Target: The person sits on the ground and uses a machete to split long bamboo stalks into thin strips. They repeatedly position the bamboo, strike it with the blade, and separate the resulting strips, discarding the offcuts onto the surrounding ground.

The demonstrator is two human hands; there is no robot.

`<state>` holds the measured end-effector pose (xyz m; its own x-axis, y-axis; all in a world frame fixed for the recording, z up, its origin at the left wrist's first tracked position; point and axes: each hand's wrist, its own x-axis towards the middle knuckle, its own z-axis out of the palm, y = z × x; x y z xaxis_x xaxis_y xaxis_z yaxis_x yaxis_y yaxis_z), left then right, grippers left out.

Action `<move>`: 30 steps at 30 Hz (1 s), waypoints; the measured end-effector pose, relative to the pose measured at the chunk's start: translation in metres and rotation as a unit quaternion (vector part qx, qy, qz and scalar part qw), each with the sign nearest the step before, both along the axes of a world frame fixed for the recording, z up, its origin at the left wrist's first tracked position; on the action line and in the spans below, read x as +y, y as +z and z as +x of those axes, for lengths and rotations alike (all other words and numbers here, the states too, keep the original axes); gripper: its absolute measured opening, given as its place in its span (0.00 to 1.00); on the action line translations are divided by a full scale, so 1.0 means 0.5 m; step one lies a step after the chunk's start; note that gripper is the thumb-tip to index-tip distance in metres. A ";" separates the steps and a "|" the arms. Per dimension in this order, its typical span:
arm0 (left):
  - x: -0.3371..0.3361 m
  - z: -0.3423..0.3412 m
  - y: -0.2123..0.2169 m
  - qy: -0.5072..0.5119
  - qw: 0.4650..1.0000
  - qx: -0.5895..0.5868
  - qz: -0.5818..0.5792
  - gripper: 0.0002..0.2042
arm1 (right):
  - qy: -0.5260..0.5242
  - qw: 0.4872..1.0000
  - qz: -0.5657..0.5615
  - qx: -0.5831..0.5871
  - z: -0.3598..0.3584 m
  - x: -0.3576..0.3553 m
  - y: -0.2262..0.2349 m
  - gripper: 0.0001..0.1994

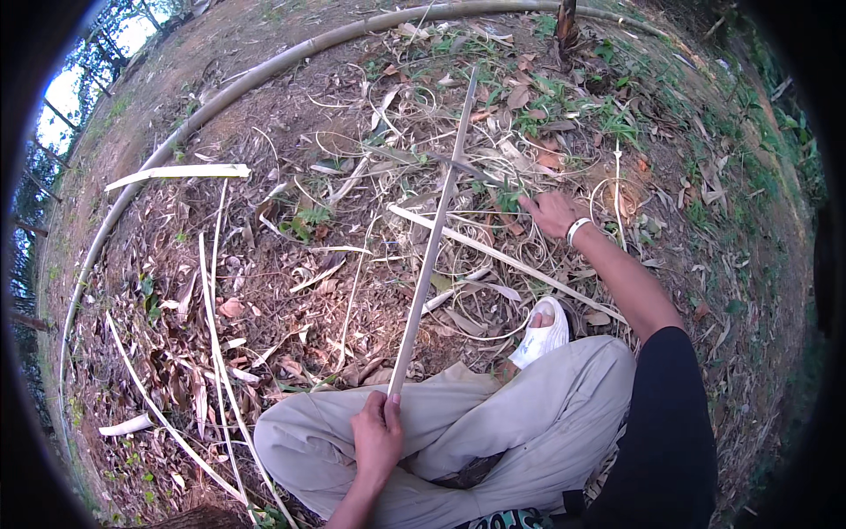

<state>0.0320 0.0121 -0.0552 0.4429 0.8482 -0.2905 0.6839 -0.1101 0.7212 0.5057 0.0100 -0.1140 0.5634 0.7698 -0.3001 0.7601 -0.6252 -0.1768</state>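
Left hand (377,436) is clamped on the near end of a long pale strip (432,251); I use that strip as landmark. Right hand (555,214) is out to the right of the strip's far half, fingers at the end of a dark blade (476,172); I can't tell how firmly they close on it. Hands well apart. The blade meets the strip near its far end in my view; contact unclear.

Progress, my read: partway through cutting and thinning. Likely done: thin strips (212,322) on the ground left of the held strip, plus a short, wide pale piece (181,174) beyond them and a stub (126,426) farther left, nearer the body. Curly shavings (515,159) are scattered around the strip's far half, so I'd say plenty is already pared off. A pale slat (546,279) slants off right of the strip; finished or waiting, can't say.

Remaining, I judge: the held strip itself, straight and full-length, with no clear sign it's finished. The long curved pole (313,44) beyond it looks uncut. No count possible.
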 end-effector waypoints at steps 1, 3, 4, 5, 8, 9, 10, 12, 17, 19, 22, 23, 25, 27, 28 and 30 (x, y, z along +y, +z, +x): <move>0.001 0.000 -0.001 0.004 1.000 0.005 0.001 0.14 | 0.101 0.994 -0.005 0.031 -0.025 -0.007 0.013 0.35; -0.008 0.004 -0.009 0.003 1.000 0.009 -0.005 0.13 | 0.128 0.991 -0.033 0.016 -0.035 -0.010 0.013 0.34; -0.002 0.013 -0.010 0.005 1.000 0.009 -0.003 0.13 | 0.141 0.989 -0.048 0.009 -0.041 -0.007 0.012 0.34; 0.001 0.018 -0.011 0.002 1.000 0.006 0.000 0.13 | 0.071 0.997 -0.021 -0.011 -0.046 -0.005 0.003 0.35; -0.007 0.015 -0.006 -0.002 1.000 0.002 -0.006 0.14 | -0.011 0.999 0.016 -0.038 -0.030 0.020 -0.042 0.35; -0.002 -0.002 -0.012 0.009 1.000 -0.002 -0.029 0.15 | -0.009 1.000 0.000 0.000 -0.063 0.040 -0.009 0.37; 0.002 -0.012 -0.019 0.017 0.999 -0.018 -0.045 0.15 | 0.056 0.998 0.003 -0.004 -0.073 0.038 -0.008 0.37; 0.006 -0.025 -0.032 0.033 0.995 -0.052 -0.081 0.15 | 0.186 0.982 0.007 -0.014 -0.085 0.022 -0.008 0.38; -0.001 -0.019 -0.035 0.035 0.989 -0.077 -0.120 0.17 | -0.057 0.997 0.043 -0.005 0.014 0.006 -0.060 0.37; 0.013 -0.027 -0.033 0.060 0.979 -0.101 -0.165 0.16 | 0.064 0.997 0.026 0.025 -0.032 0.004 0.003 0.39; 0.020 -0.031 -0.033 0.099 0.930 -0.157 -0.316 0.15 | 0.147 0.988 -0.028 -0.041 -0.055 -0.025 -0.010 0.40; 0.026 -0.022 -0.023 0.106 0.907 -0.172 -0.370 0.15 | 0.006 1.000 -0.031 -0.001 -0.027 -0.028 -0.042 0.40; 0.038 -0.013 -0.008 0.132 0.863 -0.210 -0.440 0.14 | -0.008 1.000 0.013 0.018 -0.029 -0.030 -0.080 0.39; 0.043 -0.024 -0.010 0.137 0.859 -0.208 -0.448 0.14 | 0.057 0.997 0.022 0.040 -0.081 -0.004 -0.061 0.39; 0.043 -0.033 -0.011 0.145 0.856 -0.203 -0.453 0.14 | 0.143 0.987 0.066 0.025 -0.093 0.002 -0.059 0.38; 0.045 -0.038 -0.005 0.149 0.846 -0.207 -0.469 0.14 | 0.197 0.980 0.032 -0.020 -0.059 -0.003 -0.033 0.39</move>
<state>0.0129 0.0346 -0.0575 0.4787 0.4219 -0.7699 0.2491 0.7756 0.5799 0.4761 0.0083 -0.1305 0.2293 0.9465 -0.2271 0.9475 -0.2705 -0.1706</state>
